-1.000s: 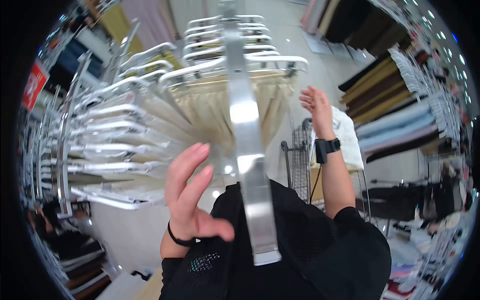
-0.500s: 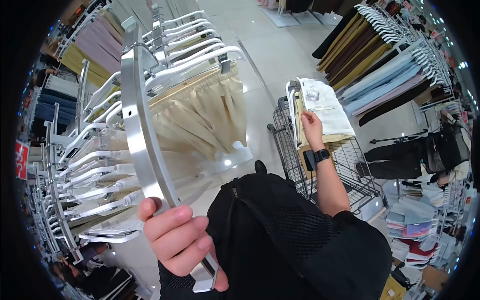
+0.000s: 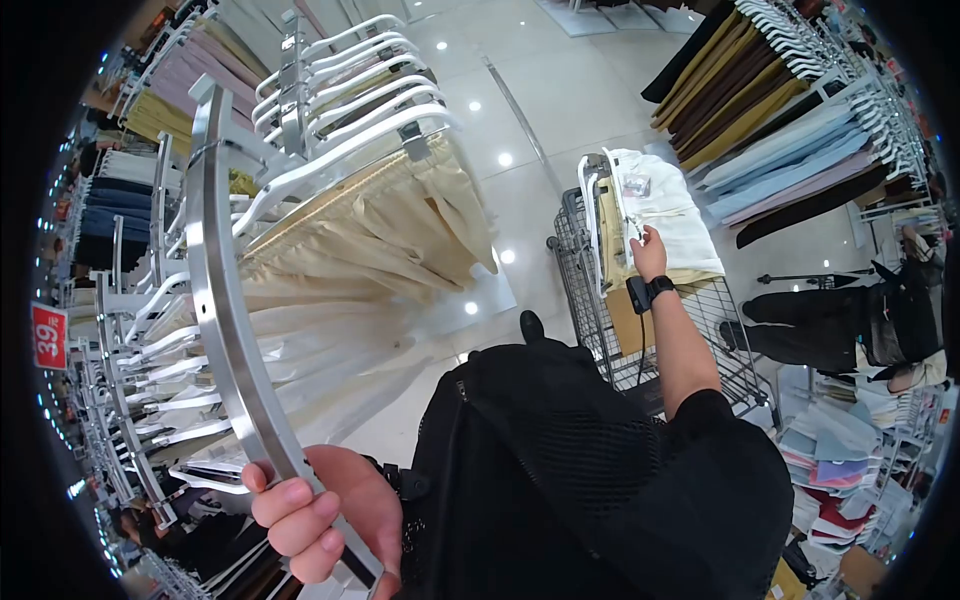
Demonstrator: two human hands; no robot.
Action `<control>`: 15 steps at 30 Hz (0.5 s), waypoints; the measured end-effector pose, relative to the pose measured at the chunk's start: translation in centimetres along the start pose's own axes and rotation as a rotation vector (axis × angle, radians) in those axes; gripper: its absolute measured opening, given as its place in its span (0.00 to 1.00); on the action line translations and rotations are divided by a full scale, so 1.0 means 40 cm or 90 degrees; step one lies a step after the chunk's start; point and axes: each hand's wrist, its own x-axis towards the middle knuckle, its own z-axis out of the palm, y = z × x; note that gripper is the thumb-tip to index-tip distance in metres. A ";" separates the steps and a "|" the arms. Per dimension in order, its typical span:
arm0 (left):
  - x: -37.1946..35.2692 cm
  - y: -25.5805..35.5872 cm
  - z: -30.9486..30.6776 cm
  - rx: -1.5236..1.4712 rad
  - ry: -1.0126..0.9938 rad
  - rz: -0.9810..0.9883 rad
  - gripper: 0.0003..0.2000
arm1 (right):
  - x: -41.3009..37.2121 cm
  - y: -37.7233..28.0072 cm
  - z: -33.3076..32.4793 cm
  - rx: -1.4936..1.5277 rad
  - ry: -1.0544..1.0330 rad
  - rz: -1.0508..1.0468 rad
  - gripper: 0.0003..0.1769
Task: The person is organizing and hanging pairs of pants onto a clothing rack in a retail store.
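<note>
Left hand [image 3: 322,520] slid down curved silver metal rail [image 3: 212,300], fingers [image 3: 300,497] clamped; right hand [image 3: 650,252], grip unclear, touches white cloth [image 3: 665,205] atop wire cart [image 3: 590,300]

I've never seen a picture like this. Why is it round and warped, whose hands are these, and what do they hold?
There is no machine: a person wears a wide-angle camera on the head, looking down, so the view bends. The left hand is closed around a curved silver metal rail of a clothes rack hung with cream garments on white hangers. The right hand, with a black wrist device, touches a white garment in a grey wire cart; whether it grips is unclear.
</note>
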 end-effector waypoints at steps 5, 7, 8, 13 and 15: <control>-0.002 -0.005 0.007 0.023 0.060 0.074 0.32 | 0.067 0.036 0.059 -0.166 -0.107 0.057 0.40; 0.002 0.003 -0.008 0.055 -0.005 0.021 0.33 | 0.085 0.071 0.091 -0.197 -0.188 0.103 0.47; 0.005 0.003 -0.007 0.060 -0.011 0.023 0.33 | 0.091 0.096 0.112 -0.193 -0.194 0.102 0.47; -0.005 0.014 -0.027 0.127 0.007 0.005 0.39 | 0.101 0.191 0.214 -0.127 -0.192 0.056 0.50; -0.014 0.016 -0.038 0.135 0.028 0.002 0.41 | 0.077 0.147 0.210 -0.060 -0.108 0.020 0.47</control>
